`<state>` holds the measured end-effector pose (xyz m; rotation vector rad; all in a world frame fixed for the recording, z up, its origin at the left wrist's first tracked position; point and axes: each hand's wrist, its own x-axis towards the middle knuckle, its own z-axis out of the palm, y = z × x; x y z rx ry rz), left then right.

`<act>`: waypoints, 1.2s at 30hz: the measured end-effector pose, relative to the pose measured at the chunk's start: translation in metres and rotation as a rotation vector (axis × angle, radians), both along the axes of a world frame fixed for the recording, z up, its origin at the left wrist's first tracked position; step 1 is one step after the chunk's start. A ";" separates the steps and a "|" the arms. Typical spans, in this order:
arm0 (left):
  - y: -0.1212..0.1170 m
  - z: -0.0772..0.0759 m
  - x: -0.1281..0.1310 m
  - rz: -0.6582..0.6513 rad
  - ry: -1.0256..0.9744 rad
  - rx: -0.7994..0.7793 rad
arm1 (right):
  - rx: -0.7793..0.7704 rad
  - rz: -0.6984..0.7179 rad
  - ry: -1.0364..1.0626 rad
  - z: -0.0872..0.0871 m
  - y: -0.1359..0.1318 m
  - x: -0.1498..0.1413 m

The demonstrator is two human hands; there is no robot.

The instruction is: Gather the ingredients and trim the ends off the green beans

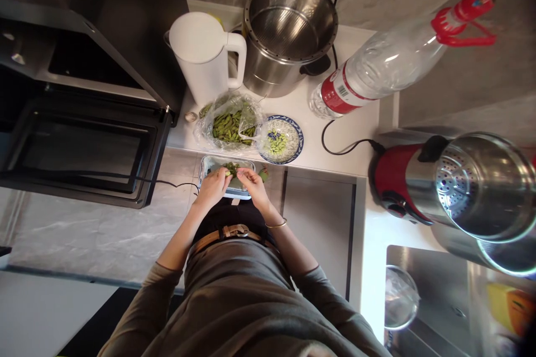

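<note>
My left hand (pixel 214 185) and my right hand (pixel 253 184) meet just in front of my waist, and both pinch one green bean pod (pixel 228 174) between the fingertips. A gold bangle circles my right wrist. Under the hands is a clear rectangular container (pixel 209 163) with green pods or shells in it. Beyond it on the white counter lies an open plastic bag of green bean pods (pixel 228 125). To the right of the bag stands a blue-patterned plate (pixel 293 129) with shelled pale green beans on it.
A white kettle (pixel 201 50) and a steel pot (pixel 288 28) stand behind the bag. A large water bottle (pixel 377 72) lies to the right. A red appliance (pixel 393 178), a perforated steel vessel (pixel 481 184) and a sink (pixel 439 301) are further right. A black oven (pixel 84 139) stands open at left.
</note>
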<state>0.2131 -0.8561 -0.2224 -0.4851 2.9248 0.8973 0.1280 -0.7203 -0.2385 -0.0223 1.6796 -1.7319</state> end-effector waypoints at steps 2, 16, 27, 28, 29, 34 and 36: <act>0.003 0.004 -0.002 -0.059 -0.038 -0.134 | -0.026 0.051 0.037 0.006 -0.001 0.003; 0.012 0.009 0.000 -0.104 0.133 -0.133 | -0.045 -0.086 -0.113 0.021 -0.001 0.003; 0.030 0.000 -0.006 0.198 0.253 1.062 | -0.299 -0.184 -0.265 0.026 -0.013 0.013; 0.028 0.000 -0.006 0.194 0.242 1.029 | -0.269 -0.185 -0.236 0.026 -0.013 0.014; 0.027 0.000 -0.005 0.193 0.236 0.935 | -0.232 -0.193 -0.198 0.026 -0.013 0.014; 0.019 0.000 -0.001 0.123 0.211 0.110 | -0.078 -0.222 -0.081 0.026 -0.013 0.014; 0.018 0.000 0.000 0.061 0.207 -0.090 | -0.109 -0.203 -0.133 0.025 -0.014 0.015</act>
